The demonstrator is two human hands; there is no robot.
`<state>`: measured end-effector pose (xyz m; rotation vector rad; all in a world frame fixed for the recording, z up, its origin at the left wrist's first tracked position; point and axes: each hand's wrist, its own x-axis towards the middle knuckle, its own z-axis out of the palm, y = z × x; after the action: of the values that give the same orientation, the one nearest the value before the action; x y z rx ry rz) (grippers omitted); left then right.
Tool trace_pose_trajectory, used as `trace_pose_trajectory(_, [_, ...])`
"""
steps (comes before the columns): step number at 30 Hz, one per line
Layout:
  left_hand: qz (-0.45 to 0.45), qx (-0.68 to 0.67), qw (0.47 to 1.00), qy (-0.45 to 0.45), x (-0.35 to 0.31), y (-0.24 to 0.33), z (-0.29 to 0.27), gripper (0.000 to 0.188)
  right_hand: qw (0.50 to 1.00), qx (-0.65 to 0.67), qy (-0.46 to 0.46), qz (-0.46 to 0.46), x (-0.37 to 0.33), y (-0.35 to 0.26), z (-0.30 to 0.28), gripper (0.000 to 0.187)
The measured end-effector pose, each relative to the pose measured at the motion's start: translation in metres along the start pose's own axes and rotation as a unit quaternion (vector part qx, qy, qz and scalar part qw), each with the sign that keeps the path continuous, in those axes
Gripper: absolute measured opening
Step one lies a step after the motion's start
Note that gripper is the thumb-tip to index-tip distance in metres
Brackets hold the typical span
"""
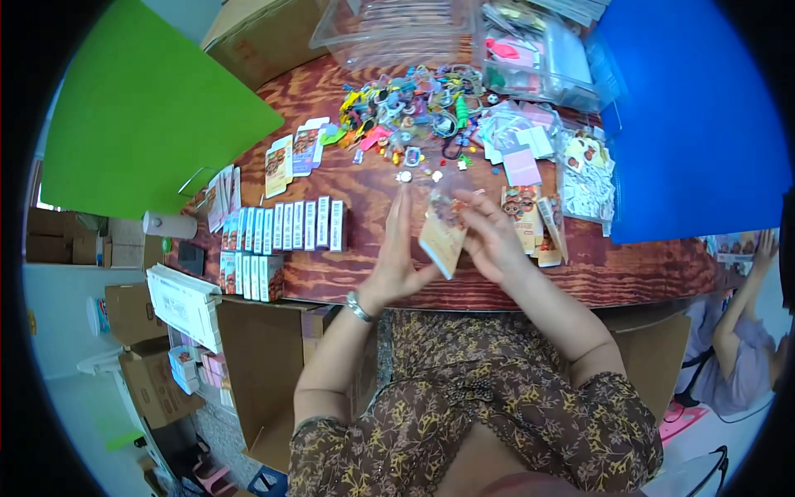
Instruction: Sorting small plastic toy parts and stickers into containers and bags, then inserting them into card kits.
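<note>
A small flat yellow carton [444, 237] with printed pictures is held above the near middle of the table. My right hand [492, 240] grips it from the right side, its fingers closed around the upper edge. To the left, my left hand [401, 255] is open with its fingers stretched straight and pointing away from me. Its thumb reaches toward the carton's lower edge; whether it touches I cannot tell. Beyond the fingertips lie small charms [404, 176] and a white-framed trinket [412, 156]. More flat yellow cartons [522, 217] lie right of my right hand.
Rows of upright small boxes [286, 227] stand at the left. A heap of colourful trinkets [414, 103] covers the table's far middle, with cards [520, 164] and a bag of white pieces [590, 178] at right. Green [149, 116] and blue [691, 124] panels flank the table.
</note>
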<state>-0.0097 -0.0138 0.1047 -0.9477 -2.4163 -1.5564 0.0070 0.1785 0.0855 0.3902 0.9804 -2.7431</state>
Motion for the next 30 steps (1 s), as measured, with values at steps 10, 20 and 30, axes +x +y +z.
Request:
trace_pose_trajectory(10, [-0.049,0.086,0.990,0.101,-0.004,-0.014,0.023,0.096,0.592,-0.728,-0.101,-0.331,0.036,-0.102,-0.018,0.037])
trace_pose_trajectory(20, [-0.225,-0.058,0.958,0.169,-0.011,-0.090,0.050,0.073,0.349,-0.923,-0.110,-0.118,0.127,-0.163,-0.104,0.061])
trace_pose_trajectory(30, [-0.214,-0.031,0.954,0.207,0.001,-0.093,0.031,0.080,0.645,-0.757,-0.067,-0.079,0.140,-0.190,-0.116,0.023])
